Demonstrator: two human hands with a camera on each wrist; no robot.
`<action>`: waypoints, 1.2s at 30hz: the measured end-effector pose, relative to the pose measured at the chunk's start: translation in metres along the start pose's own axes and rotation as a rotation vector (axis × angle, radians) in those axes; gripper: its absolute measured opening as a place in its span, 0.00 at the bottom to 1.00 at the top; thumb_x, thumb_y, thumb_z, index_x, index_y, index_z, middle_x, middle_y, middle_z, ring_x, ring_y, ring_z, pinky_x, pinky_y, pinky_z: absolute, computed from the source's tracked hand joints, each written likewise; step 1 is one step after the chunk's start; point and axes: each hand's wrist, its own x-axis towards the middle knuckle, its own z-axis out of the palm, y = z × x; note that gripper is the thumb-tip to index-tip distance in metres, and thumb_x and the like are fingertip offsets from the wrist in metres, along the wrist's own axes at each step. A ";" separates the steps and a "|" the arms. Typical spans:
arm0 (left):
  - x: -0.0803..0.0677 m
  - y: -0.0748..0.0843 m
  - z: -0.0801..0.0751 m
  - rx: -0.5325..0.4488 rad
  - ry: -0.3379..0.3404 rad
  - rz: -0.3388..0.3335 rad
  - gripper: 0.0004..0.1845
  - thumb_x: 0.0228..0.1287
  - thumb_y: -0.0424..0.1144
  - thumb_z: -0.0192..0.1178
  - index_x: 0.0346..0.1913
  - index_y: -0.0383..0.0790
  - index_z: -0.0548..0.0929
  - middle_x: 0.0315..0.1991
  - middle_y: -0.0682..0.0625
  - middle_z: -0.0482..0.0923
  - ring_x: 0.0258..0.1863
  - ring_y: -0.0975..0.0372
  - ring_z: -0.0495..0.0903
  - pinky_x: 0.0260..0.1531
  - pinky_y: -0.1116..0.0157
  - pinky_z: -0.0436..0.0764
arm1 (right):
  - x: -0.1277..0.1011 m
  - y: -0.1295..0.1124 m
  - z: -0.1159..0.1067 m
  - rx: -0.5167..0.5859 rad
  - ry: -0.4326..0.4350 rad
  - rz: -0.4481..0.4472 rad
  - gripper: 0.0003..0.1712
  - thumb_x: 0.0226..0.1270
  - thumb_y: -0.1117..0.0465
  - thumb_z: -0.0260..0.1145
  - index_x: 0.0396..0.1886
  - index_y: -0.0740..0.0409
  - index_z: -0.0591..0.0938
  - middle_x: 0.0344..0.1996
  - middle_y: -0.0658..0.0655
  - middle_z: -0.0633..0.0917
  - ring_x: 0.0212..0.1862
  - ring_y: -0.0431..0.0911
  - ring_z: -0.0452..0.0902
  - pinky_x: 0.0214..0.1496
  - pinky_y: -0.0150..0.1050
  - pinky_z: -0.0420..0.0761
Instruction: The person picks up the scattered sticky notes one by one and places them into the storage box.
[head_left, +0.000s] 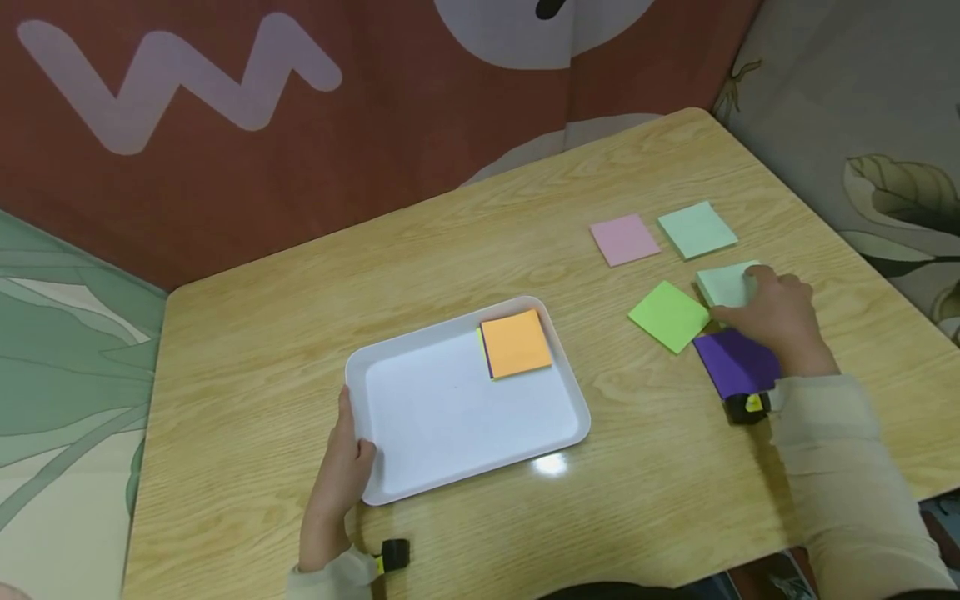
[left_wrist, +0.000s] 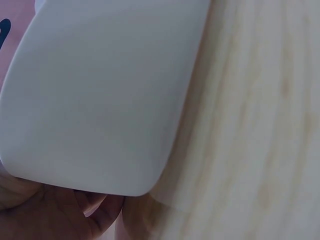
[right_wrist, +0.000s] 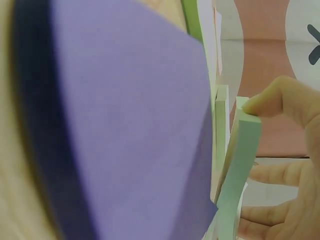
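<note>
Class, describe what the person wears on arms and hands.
The left hand and right hand are bare. The left sleeve and right sleeve are pale beige. At each wrist sits a small black block with a yellow patch.

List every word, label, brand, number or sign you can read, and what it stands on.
None readable: the paper pads and tray show no visible print.
The pale zigzag on the backdrop looks like decoration, not clear lettering.
Any print on the yellow patches at the wrists is too small to read.
</note>
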 end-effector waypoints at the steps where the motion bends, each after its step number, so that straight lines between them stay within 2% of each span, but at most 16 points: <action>1: 0.000 0.000 0.000 0.000 0.000 0.000 0.40 0.54 0.22 0.37 0.64 0.37 0.27 0.66 0.39 0.33 0.63 0.54 0.40 0.58 0.53 0.47 | 0.000 -0.001 0.000 0.002 0.007 -0.004 0.42 0.45 0.53 0.64 0.53 0.77 0.59 0.41 0.84 0.61 0.41 0.72 0.55 0.29 0.57 0.63; 9: 0.000 0.000 0.000 0.002 -0.001 -0.001 0.40 0.54 0.22 0.37 0.64 0.37 0.27 0.66 0.39 0.34 0.63 0.53 0.40 0.57 0.53 0.48 | -0.004 -0.006 0.000 0.004 0.044 -0.034 0.41 0.44 0.54 0.65 0.51 0.78 0.61 0.40 0.84 0.62 0.39 0.70 0.55 0.29 0.54 0.61; 24: 0.000 -0.003 0.001 -0.005 0.011 0.016 0.40 0.54 0.22 0.37 0.64 0.37 0.27 0.66 0.40 0.33 0.63 0.54 0.39 0.58 0.53 0.47 | -0.009 -0.019 -0.001 0.015 0.030 -0.043 0.40 0.45 0.54 0.64 0.51 0.78 0.61 0.42 0.83 0.61 0.42 0.71 0.54 0.32 0.56 0.62; 31: 0.001 -0.002 0.001 -0.005 0.021 0.035 0.40 0.53 0.21 0.37 0.64 0.35 0.28 0.65 0.38 0.35 0.63 0.53 0.40 0.57 0.53 0.47 | -0.011 -0.024 0.000 0.039 0.023 -0.061 0.40 0.45 0.56 0.64 0.52 0.78 0.61 0.42 0.83 0.61 0.42 0.70 0.54 0.33 0.56 0.61; 36: 0.000 -0.003 0.001 0.000 0.018 0.017 0.40 0.53 0.22 0.37 0.64 0.36 0.28 0.65 0.38 0.34 0.63 0.54 0.40 0.58 0.53 0.47 | -0.012 -0.028 0.000 0.050 0.027 -0.084 0.40 0.45 0.56 0.64 0.52 0.77 0.61 0.43 0.83 0.61 0.44 0.72 0.53 0.35 0.57 0.60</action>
